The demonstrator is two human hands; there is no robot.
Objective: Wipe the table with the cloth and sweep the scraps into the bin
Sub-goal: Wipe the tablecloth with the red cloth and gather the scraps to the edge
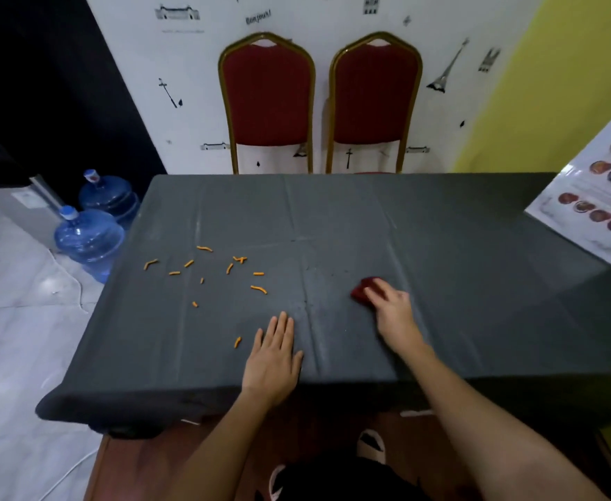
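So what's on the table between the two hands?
Nothing: head view shows only bare grey tablecloth between left hand and right hand, which presses the red cloth.

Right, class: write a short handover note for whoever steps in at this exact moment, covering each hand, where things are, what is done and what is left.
Left hand: flat on the grey tablecloth near the front edge, holding nothing.
Right hand: pressing on the red cloth, right of centre.
Orange scraps: scattered over the left half of the table, one piece beside the left hand.
Done: cloth in hand.
Left: sweep up all scraps; no bin is in view, so find it first.
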